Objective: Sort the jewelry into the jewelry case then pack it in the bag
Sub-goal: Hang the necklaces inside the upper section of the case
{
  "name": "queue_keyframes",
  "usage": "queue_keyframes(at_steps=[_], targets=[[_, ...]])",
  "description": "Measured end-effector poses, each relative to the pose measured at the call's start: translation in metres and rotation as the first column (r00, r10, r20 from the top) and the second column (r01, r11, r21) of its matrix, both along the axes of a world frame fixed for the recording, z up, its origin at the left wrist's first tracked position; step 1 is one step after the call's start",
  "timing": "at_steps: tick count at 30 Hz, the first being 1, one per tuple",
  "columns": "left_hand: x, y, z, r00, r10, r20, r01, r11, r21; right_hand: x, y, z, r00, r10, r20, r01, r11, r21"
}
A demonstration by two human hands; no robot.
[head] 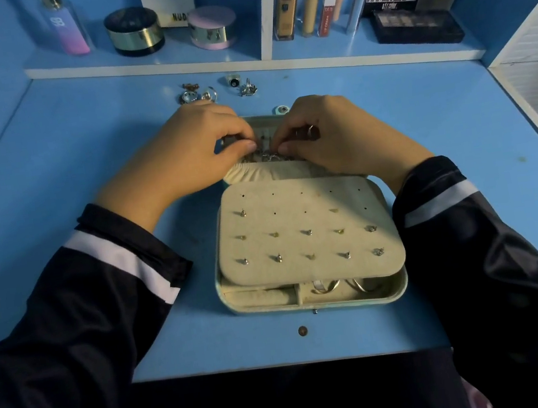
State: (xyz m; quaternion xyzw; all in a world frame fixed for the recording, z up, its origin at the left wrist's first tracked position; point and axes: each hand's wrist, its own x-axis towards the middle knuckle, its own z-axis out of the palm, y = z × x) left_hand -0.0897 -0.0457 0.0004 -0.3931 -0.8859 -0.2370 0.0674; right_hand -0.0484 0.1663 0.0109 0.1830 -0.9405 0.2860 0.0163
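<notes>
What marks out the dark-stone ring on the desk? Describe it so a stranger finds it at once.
On the blue desk, look between the open jewelry case and the shelf edge, where loose pieces lie in two small groups. In the right-hand group, the ring is the rear piece, the only one with a round dark stone; its neighbour is all silver.

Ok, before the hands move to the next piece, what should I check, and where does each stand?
1. Jewelry case open: ok.
2. Silver jewelry tucked in lid pocket: not ok; left hand and right hand both pinch it at the pocket mouth.
3. Earring panel has free holes: ok.
4. Desk free of loose rings: not ok; several lie beyond the case.
5. Bag at hand: cannot tell; none in view.
</notes>
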Motion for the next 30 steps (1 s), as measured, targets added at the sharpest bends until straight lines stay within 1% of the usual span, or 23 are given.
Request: queue_keyframes(at_steps=[3, 8, 10, 12, 15, 18, 22, 26, 30], targets=[[0.0016, -0.0001, -0.0003, 1.0, -0.016, -0.003, 0.016, 1.0, -0.002, 0.002, 0.001, 0.0027, 0.998, 0.055, 0.037, -0.053, 0.998, -0.03], [0.0049, 0.0027, -0.0008, 0.998, -0.031, 0.045, 0.03, 0.999, 0.017, -0.0025, 0.0091, 0.0024, 0.998, -0.061, 0.003, 0.061, 0.998, 0.034], [0.0053, 0.0032, 0.0004, 0.994, -0.041, 0.102, 0.037, 0.998, 0.041, -0.0025, 0.009, 0.0014, 0.997, -0.071, 0.006, 0.071, 0.997, 0.044], [0.0046, 0.003, 0.001, 0.992, -0.036, 0.123, 0.029, 0.998, 0.063, -0.0018, 0.0071, 0.0002, 0.998, -0.066, 0.012, 0.066, 0.997, 0.049], [0.0029, 0.003, -0.0002, 0.997, -0.013, 0.077, 0.007, 0.997, 0.074, 0.0, 0.0051, 0.0011, 0.999, -0.034, 0.029, 0.032, 0.998, 0.045], [0.003, 0.0044, -0.0017, 0.999, -0.015, 0.036, 0.013, 0.999, 0.049, 0.0012, 0.005, 0.0027, 0.999, -0.034, 0.035, 0.033, 0.999, 0.025], [0.0045, 0.0065, -0.0018, 0.998, -0.046, 0.049, 0.044, 0.998, 0.041, -0.0006, 0.0043, 0.001, 0.998, -0.064, -0.006, 0.064, 0.998, 0.025], [0.0033, 0.0054, -0.002, 0.992, -0.067, 0.108, 0.061, 0.996, 0.059, 0.0008, 0.0022, 0.0003, 1.0, -0.023, 0.013, 0.023, 0.999, 0.028], [0.0027, 0.0056, -0.0025, 0.994, -0.05, 0.097, 0.044, 0.997, 0.063, 0.0045, 0.0008, 0.0032, 0.997, 0.05, 0.062, -0.05, 0.999, 0.007]])
